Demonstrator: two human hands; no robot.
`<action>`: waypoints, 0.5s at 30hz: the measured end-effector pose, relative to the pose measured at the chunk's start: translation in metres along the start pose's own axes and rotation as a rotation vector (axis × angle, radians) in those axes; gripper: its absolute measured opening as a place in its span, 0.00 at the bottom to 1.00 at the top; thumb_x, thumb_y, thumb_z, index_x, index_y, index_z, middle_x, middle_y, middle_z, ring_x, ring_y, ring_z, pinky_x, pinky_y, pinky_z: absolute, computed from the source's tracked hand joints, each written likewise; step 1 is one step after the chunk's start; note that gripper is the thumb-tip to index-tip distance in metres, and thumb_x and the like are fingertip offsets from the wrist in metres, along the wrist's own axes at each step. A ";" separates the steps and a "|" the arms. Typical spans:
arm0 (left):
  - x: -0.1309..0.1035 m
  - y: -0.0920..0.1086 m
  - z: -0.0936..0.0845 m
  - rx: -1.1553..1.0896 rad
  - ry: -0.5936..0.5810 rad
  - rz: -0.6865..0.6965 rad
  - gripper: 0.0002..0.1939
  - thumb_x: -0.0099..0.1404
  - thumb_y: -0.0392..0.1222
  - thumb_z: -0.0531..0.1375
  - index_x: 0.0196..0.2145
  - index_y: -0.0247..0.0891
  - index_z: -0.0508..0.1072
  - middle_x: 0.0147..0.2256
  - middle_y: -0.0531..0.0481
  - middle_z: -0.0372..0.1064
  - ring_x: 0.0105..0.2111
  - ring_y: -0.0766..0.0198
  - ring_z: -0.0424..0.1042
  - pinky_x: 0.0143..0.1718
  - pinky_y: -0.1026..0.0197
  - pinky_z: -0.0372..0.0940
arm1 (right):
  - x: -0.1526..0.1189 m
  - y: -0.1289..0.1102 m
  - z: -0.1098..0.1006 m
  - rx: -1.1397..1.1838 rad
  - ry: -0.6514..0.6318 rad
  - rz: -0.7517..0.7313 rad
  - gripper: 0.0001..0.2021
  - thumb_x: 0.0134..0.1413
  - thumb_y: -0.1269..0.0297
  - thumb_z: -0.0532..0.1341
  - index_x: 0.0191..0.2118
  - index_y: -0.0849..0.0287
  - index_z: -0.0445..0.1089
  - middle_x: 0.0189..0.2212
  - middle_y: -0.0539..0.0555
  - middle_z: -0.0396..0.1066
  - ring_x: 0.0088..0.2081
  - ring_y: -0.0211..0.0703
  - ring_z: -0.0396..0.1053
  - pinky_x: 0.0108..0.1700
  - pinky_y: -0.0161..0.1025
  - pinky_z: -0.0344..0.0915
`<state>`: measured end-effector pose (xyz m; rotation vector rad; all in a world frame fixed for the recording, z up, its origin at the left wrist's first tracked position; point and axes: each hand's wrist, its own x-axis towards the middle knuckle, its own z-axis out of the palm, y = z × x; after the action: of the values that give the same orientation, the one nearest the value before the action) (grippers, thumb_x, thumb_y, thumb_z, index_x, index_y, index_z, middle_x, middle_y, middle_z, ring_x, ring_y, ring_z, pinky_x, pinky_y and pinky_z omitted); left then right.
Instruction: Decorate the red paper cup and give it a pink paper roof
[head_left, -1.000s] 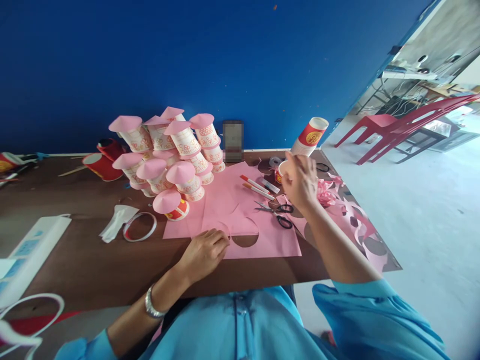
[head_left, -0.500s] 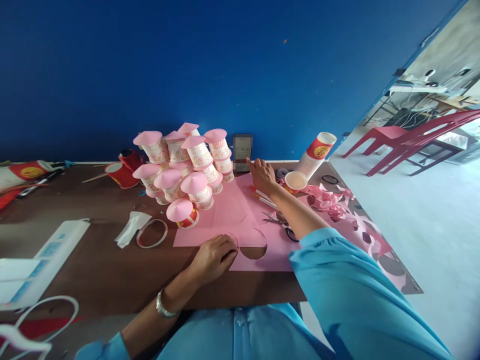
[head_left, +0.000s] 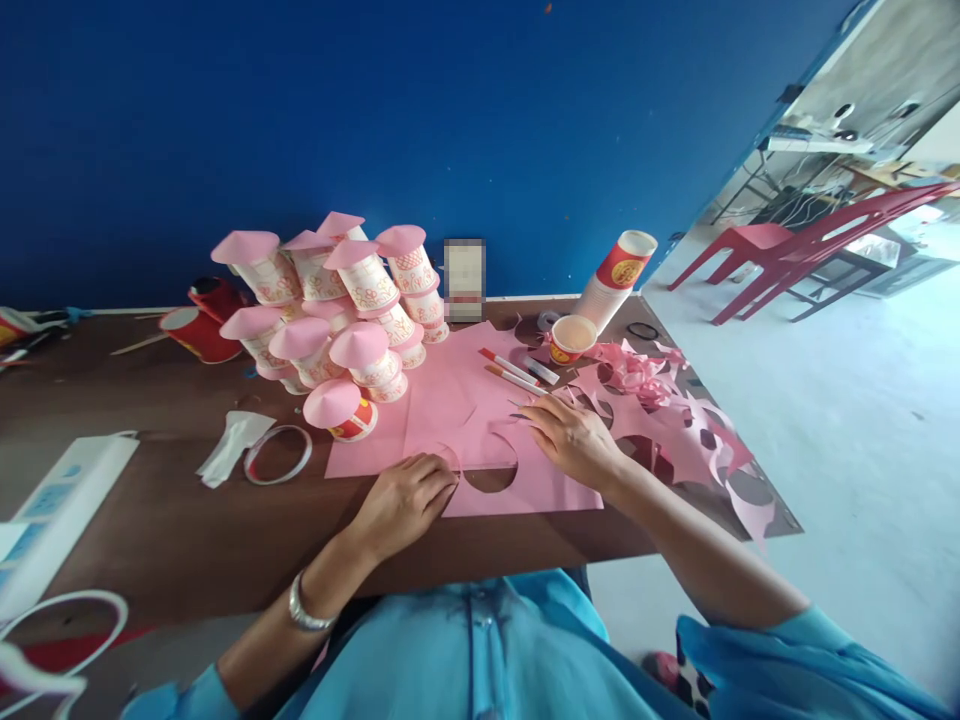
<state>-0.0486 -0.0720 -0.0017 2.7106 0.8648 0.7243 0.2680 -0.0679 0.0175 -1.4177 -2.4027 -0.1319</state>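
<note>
Pink paper sheets (head_left: 450,375) lie across the middle of the table, with a round hole cut near the front edge. My left hand (head_left: 409,500) rests at the left of that hole, its fingers closed on the edge of the pink paper. My right hand (head_left: 574,440) lies over the right part of the sheets, fingers bent over scissors (head_left: 519,407); only the blade tips show, and whether the hand grips them is hidden. Behind it are pens (head_left: 510,370) and a small white tube (head_left: 541,371).
Cups with pink cone tops (head_left: 360,345) stand stacked at the left. A cup stack (head_left: 615,275), an open cup (head_left: 573,338) and pink scraps (head_left: 675,430) are at the right. A tape roll (head_left: 279,455) and a phone (head_left: 465,275) also show.
My right hand has come back from the phone by the wall to the scissors. My left hand stays at the paper's hole. The phone's screen has changed and the view has shifted slightly.
</note>
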 end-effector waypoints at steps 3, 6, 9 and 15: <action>0.001 0.007 -0.005 0.068 -0.003 0.027 0.07 0.76 0.35 0.59 0.42 0.37 0.78 0.39 0.49 0.78 0.38 0.61 0.79 0.41 0.58 0.73 | -0.027 0.000 -0.008 -0.073 -0.034 0.010 0.14 0.74 0.67 0.54 0.54 0.59 0.76 0.46 0.59 0.78 0.44 0.47 0.77 0.43 0.40 0.73; 0.004 0.016 -0.007 0.120 -0.035 0.058 0.05 0.74 0.36 0.63 0.44 0.36 0.79 0.41 0.47 0.79 0.40 0.59 0.80 0.41 0.58 0.74 | -0.040 0.000 -0.015 -0.099 -0.110 0.057 0.13 0.75 0.65 0.56 0.54 0.59 0.76 0.49 0.61 0.78 0.47 0.49 0.76 0.41 0.40 0.73; 0.010 0.024 -0.004 0.160 -0.086 0.067 0.07 0.71 0.36 0.66 0.46 0.37 0.79 0.42 0.47 0.79 0.40 0.58 0.80 0.39 0.57 0.74 | -0.040 -0.008 -0.018 -0.056 -0.153 0.061 0.12 0.74 0.65 0.58 0.56 0.60 0.75 0.53 0.62 0.76 0.51 0.52 0.75 0.45 0.43 0.75; 0.016 0.034 0.000 0.214 -0.171 0.043 0.05 0.69 0.37 0.68 0.42 0.36 0.79 0.40 0.48 0.78 0.39 0.57 0.80 0.35 0.57 0.74 | -0.023 -0.046 -0.004 0.059 -0.243 -0.116 0.12 0.74 0.68 0.58 0.56 0.62 0.73 0.54 0.62 0.77 0.55 0.52 0.73 0.52 0.46 0.74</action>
<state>-0.0207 -0.0905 0.0161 2.9336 0.8906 0.4208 0.2395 -0.1109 0.0178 -1.3360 -2.6617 0.0878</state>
